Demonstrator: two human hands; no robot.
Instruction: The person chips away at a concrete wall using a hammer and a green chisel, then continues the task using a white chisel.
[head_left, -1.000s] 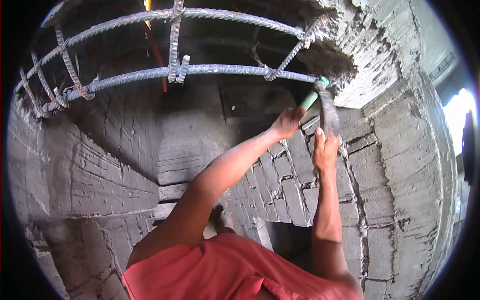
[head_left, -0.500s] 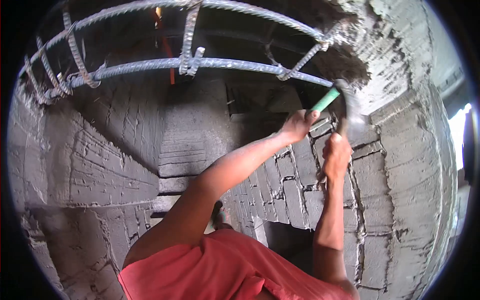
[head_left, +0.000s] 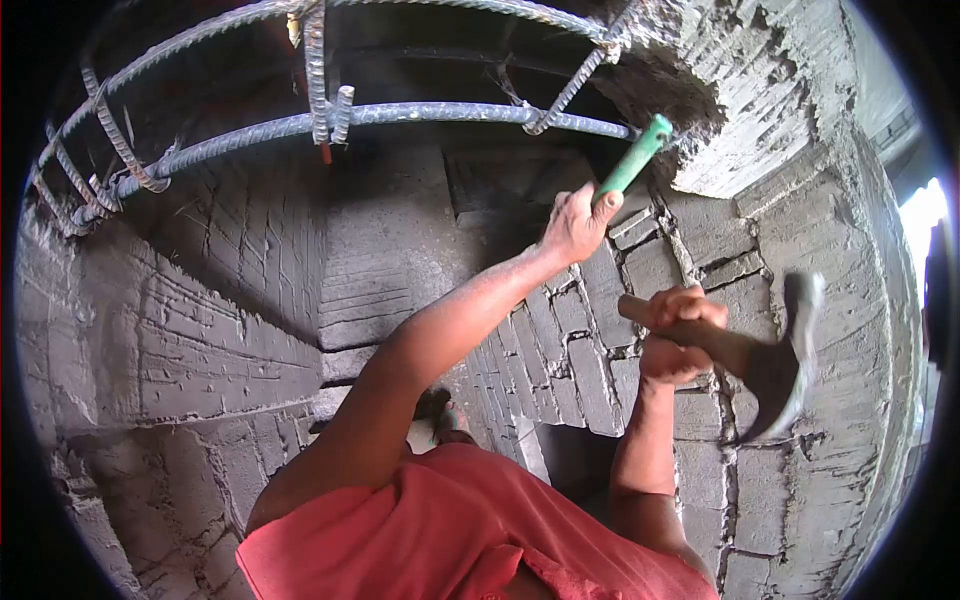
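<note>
My left hand (head_left: 578, 225) is closed around a green-handled tool (head_left: 636, 156) that looks like a chisel. Its green end points up and right, close to the broken concrete and the lower rebar; no blade shows, and the part inside my fist is hidden. Below and to the right, my right hand (head_left: 684, 335) grips a claw hammer (head_left: 785, 365) by its wooden handle. The slightly blurred metal head is out to the right, in front of the brick wall (head_left: 735, 405) and apart from the green tool.
Ribbed rebar (head_left: 430, 113) with tied stirrups curves across the top. Chipped concrete (head_left: 745, 110) stands at upper right, and a scored plaster wall (head_left: 215, 345) at left. Below are a step-like grey block (head_left: 365, 290) and my foot (head_left: 453, 420).
The hammer has swung away from the end of the green tool, down and to the right. My left hand has shifted slightly left in view, still holding the tool. The view has shifted slightly.
</note>
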